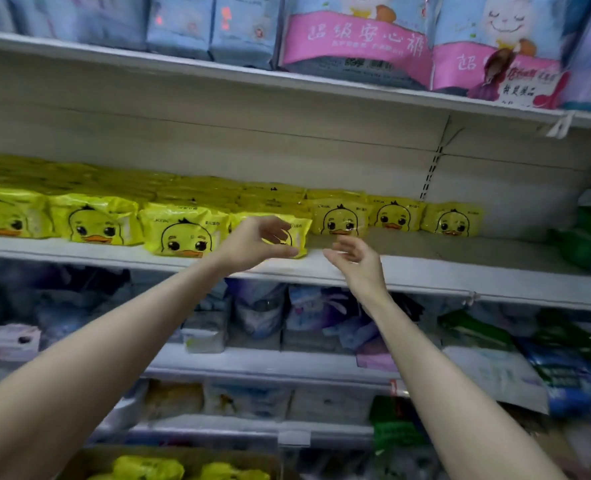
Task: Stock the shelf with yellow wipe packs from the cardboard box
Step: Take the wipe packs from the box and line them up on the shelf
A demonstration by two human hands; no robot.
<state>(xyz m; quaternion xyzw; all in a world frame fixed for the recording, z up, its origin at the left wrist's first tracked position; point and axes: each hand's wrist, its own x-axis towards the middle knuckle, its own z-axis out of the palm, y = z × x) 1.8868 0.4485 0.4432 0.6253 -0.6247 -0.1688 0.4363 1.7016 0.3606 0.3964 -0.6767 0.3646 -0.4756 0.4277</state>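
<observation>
Both arms reach up to the shelf (pixel 425 252), where the yellow wipe packs (pixel 186 233) stand in a row along the front with more stacked behind them. The left hand (pixel 252 244) hovers in front of the end pack (pixel 302 230), its grip loose and part open, fingers curved with nothing clearly held. The right hand (pixel 356 261) hangs just beside it with its grip slack and empty, and further yellow packs (pixel 148 467) lie in the cardboard box (pixel 218 453) below.
</observation>
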